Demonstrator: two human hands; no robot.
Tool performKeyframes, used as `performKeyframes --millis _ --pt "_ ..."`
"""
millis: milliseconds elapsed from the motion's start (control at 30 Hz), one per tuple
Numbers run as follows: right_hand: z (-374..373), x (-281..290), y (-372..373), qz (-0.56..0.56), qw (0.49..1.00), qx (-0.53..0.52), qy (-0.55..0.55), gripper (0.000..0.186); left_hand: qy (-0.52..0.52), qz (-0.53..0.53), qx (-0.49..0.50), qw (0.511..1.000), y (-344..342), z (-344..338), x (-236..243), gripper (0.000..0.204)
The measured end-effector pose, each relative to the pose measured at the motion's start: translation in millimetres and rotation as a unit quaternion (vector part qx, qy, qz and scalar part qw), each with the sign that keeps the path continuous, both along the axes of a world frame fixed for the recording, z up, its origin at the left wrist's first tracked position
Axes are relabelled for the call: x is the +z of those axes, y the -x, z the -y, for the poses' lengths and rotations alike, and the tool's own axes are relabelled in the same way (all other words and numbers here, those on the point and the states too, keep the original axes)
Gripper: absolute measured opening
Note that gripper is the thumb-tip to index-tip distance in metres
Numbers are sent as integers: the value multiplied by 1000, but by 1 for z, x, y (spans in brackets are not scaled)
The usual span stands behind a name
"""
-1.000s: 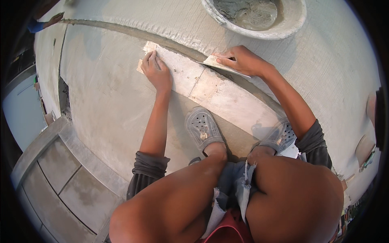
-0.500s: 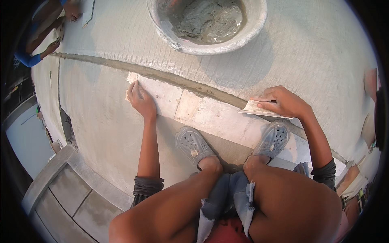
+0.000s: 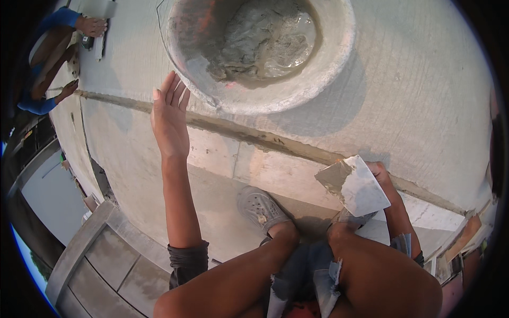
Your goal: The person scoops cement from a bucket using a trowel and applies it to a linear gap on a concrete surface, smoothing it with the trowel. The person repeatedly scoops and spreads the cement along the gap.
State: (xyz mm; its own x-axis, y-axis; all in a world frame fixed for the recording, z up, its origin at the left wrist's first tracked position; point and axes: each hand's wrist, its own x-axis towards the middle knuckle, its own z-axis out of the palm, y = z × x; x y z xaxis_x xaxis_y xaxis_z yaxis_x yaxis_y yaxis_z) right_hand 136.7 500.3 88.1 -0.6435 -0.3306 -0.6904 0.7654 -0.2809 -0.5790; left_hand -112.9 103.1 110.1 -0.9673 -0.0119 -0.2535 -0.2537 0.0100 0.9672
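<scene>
Head view: the left hand [image 3: 170, 119] is open — at the left edge of the mortar bucket [image 3: 265, 100]; I can't tell if they touch. The right hand [image 3: 380, 174] grips a muddy flat trowel [image 3: 365, 185] — below the bucket, to its right.

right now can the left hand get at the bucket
Probably yes: the left hand looks empty and open, right by the rim of the bucket, and nothing visible blocks the way between them.
</scene>
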Motion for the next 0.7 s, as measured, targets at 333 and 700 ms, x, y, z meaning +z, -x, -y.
performKeyframes --millis 333,700 --pt "11 46 45 -269 934 -178 -151 56 -114 122 37 985 30 -84 25 30" --pt "-20 52 142 -587 475 78 -651 49 -167 67 61 982 11 -140 53 45"
